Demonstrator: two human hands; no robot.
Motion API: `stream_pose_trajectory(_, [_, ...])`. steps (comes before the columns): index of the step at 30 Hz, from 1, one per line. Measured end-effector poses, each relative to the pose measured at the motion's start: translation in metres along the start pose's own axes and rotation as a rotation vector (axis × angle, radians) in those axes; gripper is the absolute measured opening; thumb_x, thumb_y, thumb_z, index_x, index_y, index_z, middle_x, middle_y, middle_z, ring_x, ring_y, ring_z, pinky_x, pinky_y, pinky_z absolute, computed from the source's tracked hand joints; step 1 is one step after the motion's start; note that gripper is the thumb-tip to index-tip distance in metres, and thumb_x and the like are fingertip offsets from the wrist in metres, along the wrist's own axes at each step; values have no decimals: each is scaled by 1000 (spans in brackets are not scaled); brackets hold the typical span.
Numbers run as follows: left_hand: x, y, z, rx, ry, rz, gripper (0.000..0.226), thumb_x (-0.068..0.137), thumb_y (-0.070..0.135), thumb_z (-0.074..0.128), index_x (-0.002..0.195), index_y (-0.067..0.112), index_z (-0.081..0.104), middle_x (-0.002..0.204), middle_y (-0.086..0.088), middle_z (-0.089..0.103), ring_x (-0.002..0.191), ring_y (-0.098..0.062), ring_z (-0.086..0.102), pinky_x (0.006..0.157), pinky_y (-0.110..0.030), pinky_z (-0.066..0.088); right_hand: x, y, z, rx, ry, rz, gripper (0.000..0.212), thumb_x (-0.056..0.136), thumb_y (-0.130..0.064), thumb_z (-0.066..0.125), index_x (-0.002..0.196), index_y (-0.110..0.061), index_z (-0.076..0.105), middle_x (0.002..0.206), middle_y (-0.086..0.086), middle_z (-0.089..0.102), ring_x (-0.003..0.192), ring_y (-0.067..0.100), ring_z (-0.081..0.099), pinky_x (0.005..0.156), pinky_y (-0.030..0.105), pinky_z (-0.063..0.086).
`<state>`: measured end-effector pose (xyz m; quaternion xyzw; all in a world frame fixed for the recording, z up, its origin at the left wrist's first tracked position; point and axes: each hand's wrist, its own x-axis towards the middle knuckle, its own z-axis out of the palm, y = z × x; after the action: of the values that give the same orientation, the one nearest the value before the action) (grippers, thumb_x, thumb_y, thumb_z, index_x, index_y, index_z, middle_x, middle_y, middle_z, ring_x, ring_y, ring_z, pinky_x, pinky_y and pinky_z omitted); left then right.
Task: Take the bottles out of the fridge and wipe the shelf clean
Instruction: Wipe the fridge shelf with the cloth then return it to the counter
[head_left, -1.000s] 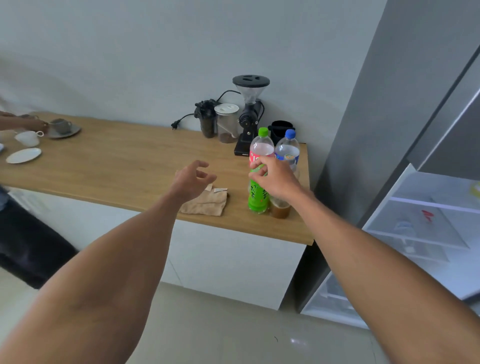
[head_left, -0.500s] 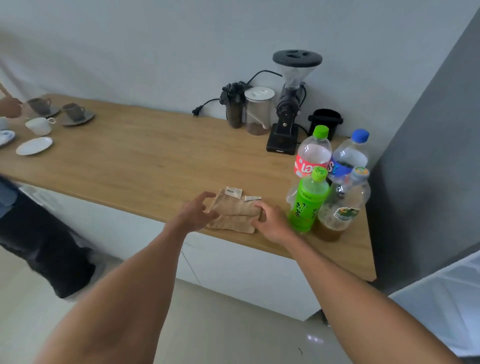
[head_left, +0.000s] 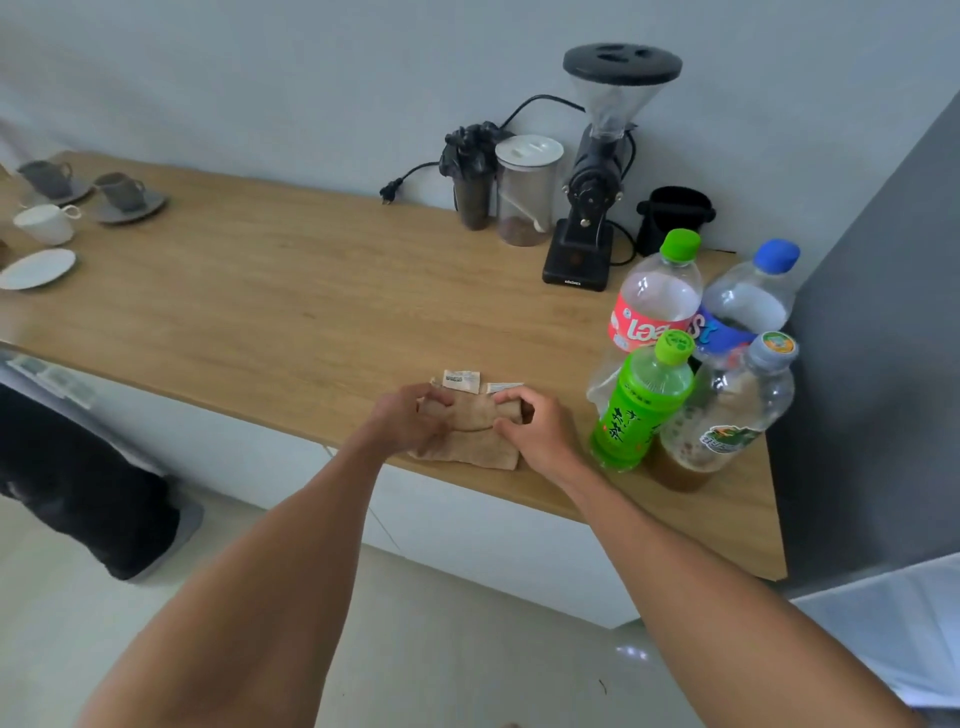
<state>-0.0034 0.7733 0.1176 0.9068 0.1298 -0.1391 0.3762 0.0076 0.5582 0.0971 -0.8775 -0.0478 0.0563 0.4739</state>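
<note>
A folded brown cloth (head_left: 470, 441) with white tags lies near the front edge of the wooden counter (head_left: 291, 306). My left hand (head_left: 402, 421) grips its left side and my right hand (head_left: 535, 431) grips its right side; the cloth bunches between them. Just right of my right hand stand several bottles: a green tea bottle (head_left: 636, 402), a clear bottle with brown liquid (head_left: 727, 415), a red-labelled bottle with a green cap (head_left: 652, 312) and a blue-capped water bottle (head_left: 748, 301). A corner of the white fridge door (head_left: 893, 623) shows at the lower right.
A black coffee grinder (head_left: 597, 171), a clear canister (head_left: 524, 192) and a black container (head_left: 672, 215) stand at the wall. Cups and saucers (head_left: 122, 195) sit at the far left. A person's dark trouser leg (head_left: 78, 483) is at the left. A grey fridge side (head_left: 883, 338) bounds the right.
My right hand let go of the green tea bottle and moved down to the cloth. My left hand dropped onto the cloth too. Both hands now grip it, and my view shifted left and closer.
</note>
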Motion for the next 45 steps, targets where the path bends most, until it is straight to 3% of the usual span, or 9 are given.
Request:
stream_pose_trajectory(4, [-27, -2, -4, -63, 31, 39, 27, 84, 30, 82, 110, 33, 74, 88, -3, 65, 70, -14, 58, 60, -25, 46, -18, -8, -10, 36, -8, -18, 28, 78, -15, 79, 103, -28, 75, 97, -19, 72, 80, -7, 63, 71, 8, 44])
stream_pose_trajectory(14, [-185, 37, 25, -216, 60, 225, 27, 81, 25, 86, 106, 32, 77, 93, -6, 76, 76, -16, 65, 61, -23, 48, -163, -25, -95, 75, 26, -141, 31, 75, -10, 79, 102, -26, 77, 79, -16, 69, 62, -1, 54, 62, 18, 45])
stream_pose_trajectory(19, [-265, 96, 89, -269, 3, 339, 26, 77, 27, 90, 98, 38, 79, 101, -13, 77, 81, -19, 66, 72, -33, 50, -273, -7, -189, 38, 116, -119, 30, 77, -13, 79, 105, -24, 77, 70, -15, 60, 57, -5, 52, 55, 8, 36])
stream_pose_trajectory(24, [-321, 180, 172, -267, -67, 488, 39, 62, 49, 90, 99, 44, 79, 100, 5, 71, 88, -18, 68, 75, -37, 59, -350, 43, -280, 3, 229, -20, 28, 82, -17, 76, 109, -26, 75, 104, -10, 72, 86, 3, 62, 64, 8, 43])
stream_pose_trajectory(28, [-339, 252, 242, -259, -104, 586, 40, 67, 53, 88, 103, 41, 77, 95, 11, 69, 85, -15, 68, 69, -29, 57, -374, 88, -360, -22, 338, 50, 30, 80, -12, 75, 108, -23, 76, 104, -8, 74, 87, 6, 63, 67, 4, 43])
stream_pose_trajectory(34, [-300, 345, 373, -250, -88, 590, 25, 80, 36, 87, 104, 37, 77, 99, 8, 72, 81, -10, 69, 58, -9, 53, -347, 192, -462, -55, 452, 169, 31, 76, -12, 74, 105, -24, 78, 101, -8, 77, 85, 10, 66, 74, 17, 47])
stream_pose_trajectory(39, [-223, 396, 476, -276, -76, 538, 26, 85, 30, 84, 97, 49, 71, 96, 13, 69, 76, -6, 69, 59, -12, 55, -278, 295, -522, -80, 446, 209, 26, 79, -14, 73, 102, -25, 78, 93, -15, 73, 75, 3, 63, 63, 4, 41])
stream_pose_trajectory(42, [-162, 417, 531, -261, -80, 528, 28, 84, 26, 84, 109, 37, 76, 97, 22, 68, 80, -4, 69, 64, -8, 51, -232, 357, -548, -74, 418, 224, 28, 81, -12, 72, 104, -29, 76, 83, -20, 64, 68, -6, 55, 59, 5, 37])
stream_pose_trajectory(45, [-102, 435, 584, -276, -88, 526, 28, 82, 23, 85, 107, 34, 78, 95, 25, 70, 83, -6, 70, 78, -18, 56, -188, 419, -567, -79, 438, 233, 34, 82, -6, 68, 107, -28, 75, 91, -15, 68, 69, -7, 55, 58, 0, 37])
